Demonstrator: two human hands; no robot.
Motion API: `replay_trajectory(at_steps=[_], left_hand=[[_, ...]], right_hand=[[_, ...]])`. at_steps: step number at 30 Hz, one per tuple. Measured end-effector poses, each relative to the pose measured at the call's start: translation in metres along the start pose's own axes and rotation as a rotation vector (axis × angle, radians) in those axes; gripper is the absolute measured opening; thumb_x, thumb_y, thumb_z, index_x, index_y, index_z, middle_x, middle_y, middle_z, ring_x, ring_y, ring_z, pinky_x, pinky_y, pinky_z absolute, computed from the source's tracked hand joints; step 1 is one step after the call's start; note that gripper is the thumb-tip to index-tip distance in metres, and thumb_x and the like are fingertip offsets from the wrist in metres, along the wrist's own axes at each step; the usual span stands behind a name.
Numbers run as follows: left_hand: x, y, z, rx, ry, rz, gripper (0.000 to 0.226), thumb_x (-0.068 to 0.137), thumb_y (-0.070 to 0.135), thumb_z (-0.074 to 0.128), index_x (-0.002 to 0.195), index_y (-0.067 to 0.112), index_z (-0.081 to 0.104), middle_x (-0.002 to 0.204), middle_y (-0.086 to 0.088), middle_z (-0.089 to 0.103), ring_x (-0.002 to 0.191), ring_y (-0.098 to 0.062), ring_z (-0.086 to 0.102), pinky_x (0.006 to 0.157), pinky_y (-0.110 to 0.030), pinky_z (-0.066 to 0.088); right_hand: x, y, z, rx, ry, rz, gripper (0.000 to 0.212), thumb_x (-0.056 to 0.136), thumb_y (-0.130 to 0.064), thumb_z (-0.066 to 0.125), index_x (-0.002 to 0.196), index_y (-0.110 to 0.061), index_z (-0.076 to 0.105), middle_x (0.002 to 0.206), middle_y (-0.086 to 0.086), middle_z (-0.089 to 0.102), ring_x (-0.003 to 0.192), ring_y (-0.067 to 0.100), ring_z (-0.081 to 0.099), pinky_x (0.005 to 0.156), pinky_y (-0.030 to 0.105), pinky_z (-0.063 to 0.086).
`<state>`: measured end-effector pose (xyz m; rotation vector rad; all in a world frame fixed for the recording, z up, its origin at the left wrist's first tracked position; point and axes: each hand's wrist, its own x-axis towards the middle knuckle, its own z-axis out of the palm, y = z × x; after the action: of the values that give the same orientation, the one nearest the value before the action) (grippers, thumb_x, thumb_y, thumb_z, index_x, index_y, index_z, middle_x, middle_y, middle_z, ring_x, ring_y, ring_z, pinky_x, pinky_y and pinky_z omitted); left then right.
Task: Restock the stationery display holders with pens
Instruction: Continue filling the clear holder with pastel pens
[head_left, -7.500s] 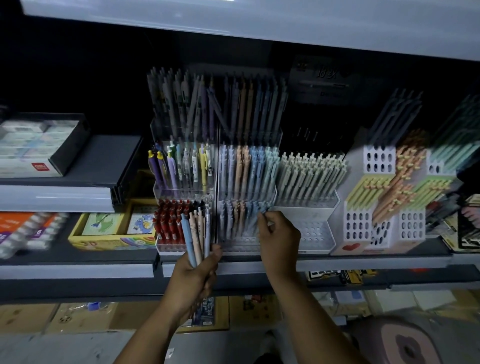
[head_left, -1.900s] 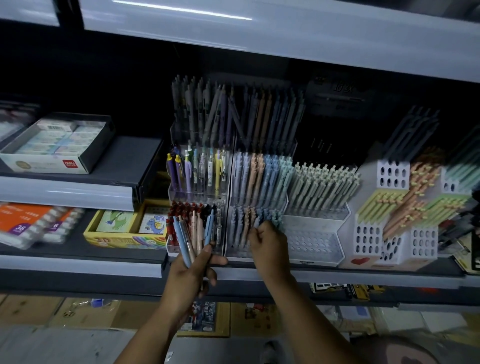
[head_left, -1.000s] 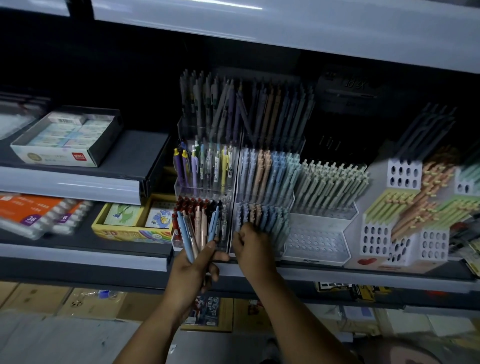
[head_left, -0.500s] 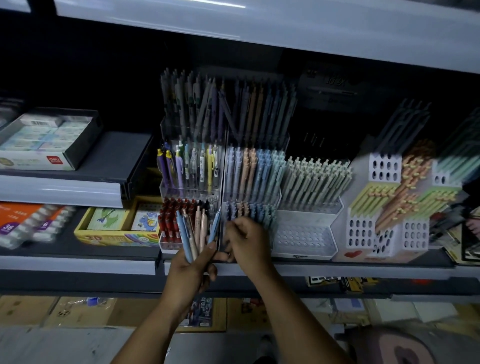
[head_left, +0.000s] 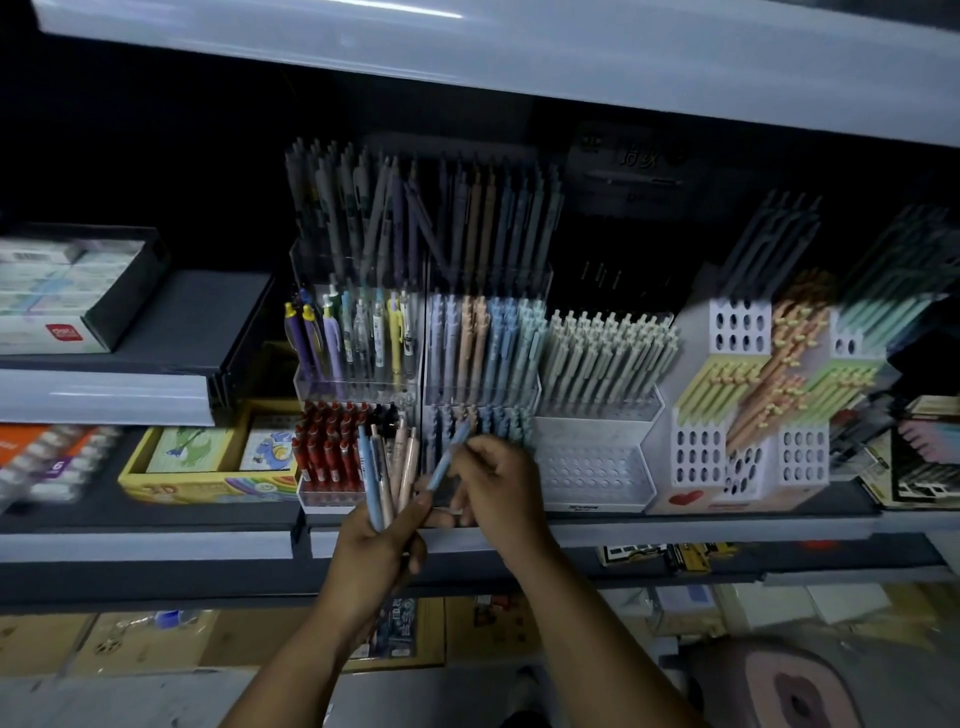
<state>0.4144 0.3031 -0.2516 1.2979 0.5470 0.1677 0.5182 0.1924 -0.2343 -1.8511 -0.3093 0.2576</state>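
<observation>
Plastic-barrelled pens (head_left: 387, 478) in pale blue and peach are gripped as a fanned bundle by the left hand (head_left: 374, 551), whose fingers are curled round the lower barrels just in front of the shelf edge (head_left: 675, 530). Just to the right, a single light-blue pen (head_left: 449, 454) is pinched near its lower end between the thumb and fingertips of the right hand (head_left: 498, 483). It is held tilted, with its upper end pointed toward the lower tier of the clear tiered holder (head_left: 483, 410). Whether it touches the bundle cannot be told.

Such pens are judged light, stiff and smooth, so a loose bundle may be expected to slip or fan apart. Each is best taken at mid-barrel and lowered upright into a slot.

At far left, a tray of small white boxes (head_left: 52, 291) is seen on a raised step, with a yellow box (head_left: 208, 483) below it. A rack of red pens (head_left: 327, 447) is stood directly behind the bundle. The clear holder's lower tier is crowded with pastel pens, and any free slots are hidden by the right hand, so neighbours could be knocked. Further right, a white perforated holder (head_left: 592, 467) is seen with its front tier bare and pale-green pens (head_left: 608, 358) behind. White holders with oval holes (head_left: 748, 447) are stood beyond it.
</observation>
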Motion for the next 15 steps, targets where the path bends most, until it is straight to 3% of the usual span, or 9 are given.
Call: replay_trajectory(at_steps=[4, 6, 9, 12, 15], left_hand=[[0.002, 0.001, 0.002, -0.095, 0.011, -0.019, 0.021, 0.101, 0.027, 0.063, 0.110, 0.011, 0.072, 0.083, -0.017, 0.076, 0.038, -0.017, 0.042, 0.038, -0.021, 0.028], [0.004, -0.002, 0.001, -0.088, 0.015, -0.014, 0.025, 0.101, 0.028, 0.062, 0.113, 0.007, 0.070, 0.078, -0.017, 0.074, 0.036, -0.017, 0.040, 0.037, -0.021, 0.026], [0.003, -0.003, 0.000, -0.123, -0.011, -0.009, 0.038, 0.097, 0.032, 0.065, 0.101, -0.005, 0.064, 0.054, -0.013, 0.045, 0.035, -0.017, 0.029, 0.040, -0.024, 0.022], [0.002, -0.001, -0.001, -0.132, -0.055, -0.015, 0.029, 0.096, 0.035, 0.067, 0.074, 0.018, 0.061, 0.053, -0.008, 0.028, 0.040, -0.017, 0.023, 0.047, -0.036, 0.015], [0.001, 0.003, 0.000, -0.141, -0.083, -0.057, 0.044, 0.103, 0.031, 0.060, 0.059, 0.032, 0.065, 0.056, -0.004, 0.026, 0.044, -0.017, 0.021, 0.047, -0.033, 0.015]], right_hand=[[0.005, 0.001, -0.021, 0.097, 0.189, 0.005, 0.020, 0.103, -0.020, 0.060, 0.088, -0.011, 0.070, 0.058, 0.002, 0.063, 0.046, 0.015, 0.059, 0.046, 0.031, 0.051], [0.009, 0.005, -0.031, 0.098, 0.269, -0.027, 0.021, 0.103, -0.020, 0.059, 0.085, -0.012, 0.067, 0.061, 0.008, 0.063, 0.048, 0.018, 0.060, 0.048, 0.032, 0.053], [0.015, 0.017, -0.043, -0.101, 0.348, -0.118, 0.025, 0.104, -0.024, 0.058, 0.079, -0.020, 0.060, 0.066, 0.004, 0.064, 0.057, 0.017, 0.063, 0.054, 0.036, 0.054], [0.015, 0.028, -0.043, -0.255, 0.358, -0.196, 0.023, 0.103, -0.024, 0.060, 0.081, -0.017, 0.059, 0.067, 0.000, 0.063, 0.061, 0.014, 0.063, 0.058, 0.036, 0.052], [0.012, 0.037, -0.037, -0.339, 0.354, -0.236, 0.019, 0.101, -0.022, 0.062, 0.084, -0.015, 0.059, 0.069, -0.002, 0.064, 0.062, 0.009, 0.062, 0.057, 0.033, 0.050]])
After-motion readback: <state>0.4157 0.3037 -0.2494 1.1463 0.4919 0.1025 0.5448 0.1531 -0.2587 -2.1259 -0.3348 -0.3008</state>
